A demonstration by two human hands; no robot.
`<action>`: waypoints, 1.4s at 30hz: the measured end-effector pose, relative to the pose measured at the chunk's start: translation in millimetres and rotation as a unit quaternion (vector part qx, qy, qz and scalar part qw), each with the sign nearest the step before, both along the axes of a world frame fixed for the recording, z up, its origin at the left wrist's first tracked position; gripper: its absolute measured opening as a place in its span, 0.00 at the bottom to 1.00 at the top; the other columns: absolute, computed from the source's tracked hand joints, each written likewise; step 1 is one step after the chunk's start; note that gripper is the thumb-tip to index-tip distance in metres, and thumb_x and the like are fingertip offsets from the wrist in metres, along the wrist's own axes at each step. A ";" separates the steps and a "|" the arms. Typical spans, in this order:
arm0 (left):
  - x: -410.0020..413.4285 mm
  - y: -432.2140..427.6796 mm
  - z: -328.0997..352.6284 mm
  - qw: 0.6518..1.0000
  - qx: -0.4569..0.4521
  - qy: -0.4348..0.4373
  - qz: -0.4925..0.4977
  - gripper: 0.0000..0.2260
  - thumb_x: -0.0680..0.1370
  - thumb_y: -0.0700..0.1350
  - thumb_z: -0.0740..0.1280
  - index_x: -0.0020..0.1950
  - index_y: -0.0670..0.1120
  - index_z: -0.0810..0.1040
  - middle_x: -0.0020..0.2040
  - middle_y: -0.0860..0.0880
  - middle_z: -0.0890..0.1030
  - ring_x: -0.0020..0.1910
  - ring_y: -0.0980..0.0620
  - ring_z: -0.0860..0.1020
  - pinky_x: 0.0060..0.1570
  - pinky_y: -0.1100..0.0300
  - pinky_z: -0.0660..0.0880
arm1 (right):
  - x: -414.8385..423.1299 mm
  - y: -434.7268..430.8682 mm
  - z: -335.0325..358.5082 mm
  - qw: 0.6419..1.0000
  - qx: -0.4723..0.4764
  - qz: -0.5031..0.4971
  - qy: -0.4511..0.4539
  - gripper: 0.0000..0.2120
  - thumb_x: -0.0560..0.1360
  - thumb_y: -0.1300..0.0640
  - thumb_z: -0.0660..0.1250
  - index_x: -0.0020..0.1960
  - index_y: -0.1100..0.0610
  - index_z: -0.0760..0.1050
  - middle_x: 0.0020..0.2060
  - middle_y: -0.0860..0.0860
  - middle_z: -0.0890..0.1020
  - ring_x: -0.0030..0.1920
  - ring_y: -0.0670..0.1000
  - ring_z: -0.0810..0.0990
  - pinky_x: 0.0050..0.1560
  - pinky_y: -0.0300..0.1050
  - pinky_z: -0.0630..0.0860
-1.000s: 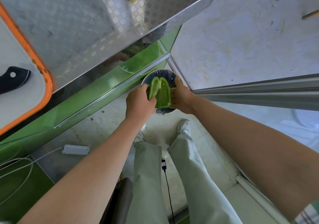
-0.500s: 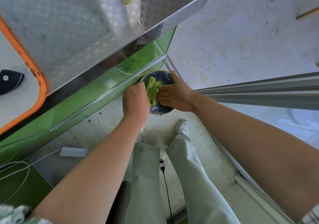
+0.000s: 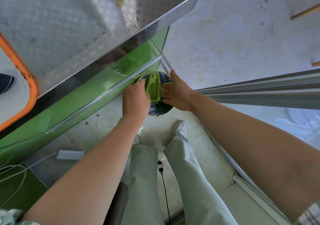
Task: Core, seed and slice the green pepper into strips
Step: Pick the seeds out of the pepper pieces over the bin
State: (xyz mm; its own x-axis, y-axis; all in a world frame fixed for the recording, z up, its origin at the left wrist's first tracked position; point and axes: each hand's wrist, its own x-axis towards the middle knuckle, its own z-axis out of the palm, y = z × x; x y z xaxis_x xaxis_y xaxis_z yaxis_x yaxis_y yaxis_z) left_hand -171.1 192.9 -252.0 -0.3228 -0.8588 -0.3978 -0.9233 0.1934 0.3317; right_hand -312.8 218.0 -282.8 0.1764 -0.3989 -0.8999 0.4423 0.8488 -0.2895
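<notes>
A split green pepper [image 3: 153, 88] hangs over a round bin lined with a dark bag [image 3: 161, 109] on the floor. My left hand [image 3: 135, 100] grips the pepper from its left side. My right hand [image 3: 176, 93] is beside the pepper on the right, fingers straight and spread, fingertips close to the pepper's pale inner face. Whether they touch it I cannot tell. A black knife handle [image 3: 5, 84] lies on the white cutting board with an orange rim [image 3: 30, 93] at the far left.
A steel counter top [image 3: 86, 20] fills the upper left above a green cabinet front [image 3: 83, 101]. A metal rail [image 3: 259, 89] runs along the right. My legs and shoes stand below the bin. A white power strip [image 3: 71, 154] and cables lie on the floor.
My right hand has opened and drawn slightly right of the pepper. The pepper has turned more edge-on in my left hand over the bin.
</notes>
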 end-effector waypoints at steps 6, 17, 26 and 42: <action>5.1 0.0 -6.4 0.999 -0.002 -0.042 0.019 0.05 0.78 0.37 0.66 0.53 0.39 0.77 0.46 0.40 0.82 0.47 0.42 0.81 0.39 0.57 0.70 | -4.3 4.6 8.5 1.000 -0.004 0.000 -0.008 0.41 0.80 0.34 0.41 0.75 0.69 0.57 0.73 0.64 0.64 0.73 0.61 0.64 0.73 0.52 0.62; 6.6 8.2 -1.7 0.998 -0.010 -0.043 0.035 0.06 0.78 0.37 0.67 0.54 0.39 0.77 0.47 0.40 0.83 0.49 0.41 0.81 0.44 0.54 0.74 | -5.5 2.5 11.4 0.999 -0.026 -0.024 0.019 0.38 0.81 0.35 0.42 0.76 0.66 0.56 0.74 0.63 0.61 0.74 0.62 0.61 0.75 0.55 0.59; 5.9 0.8 -4.1 0.998 -0.002 -0.018 0.054 0.04 0.76 0.34 0.66 0.50 0.38 0.79 0.45 0.39 0.82 0.46 0.38 0.80 0.41 0.53 0.71 | -13.8 12.0 6.7 0.999 -0.041 -0.016 -0.028 0.36 0.80 0.35 0.41 0.74 0.60 0.63 0.66 0.58 0.75 0.65 0.57 0.74 0.70 0.52 0.66; -4.1 -3.0 4.4 0.948 0.142 0.153 0.240 0.07 0.77 0.37 0.64 0.43 0.46 0.78 0.31 0.49 0.82 0.24 0.54 0.81 0.26 0.66 0.70 | -13.7 33.1 -10.7 0.991 -0.041 -0.018 0.125 0.21 0.79 0.46 0.64 0.66 0.57 0.71 0.56 0.54 0.80 0.55 0.54 0.80 0.58 0.48 0.77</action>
State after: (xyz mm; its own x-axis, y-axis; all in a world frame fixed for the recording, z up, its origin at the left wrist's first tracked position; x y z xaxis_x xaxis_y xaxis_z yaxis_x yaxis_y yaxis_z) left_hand -175.2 189.9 -247.6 -0.0605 -0.8083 -0.5856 -0.7344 -0.3613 0.5745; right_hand -326.6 251.0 -293.5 -0.0633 -0.4744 -0.8781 0.3775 0.8031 -0.4611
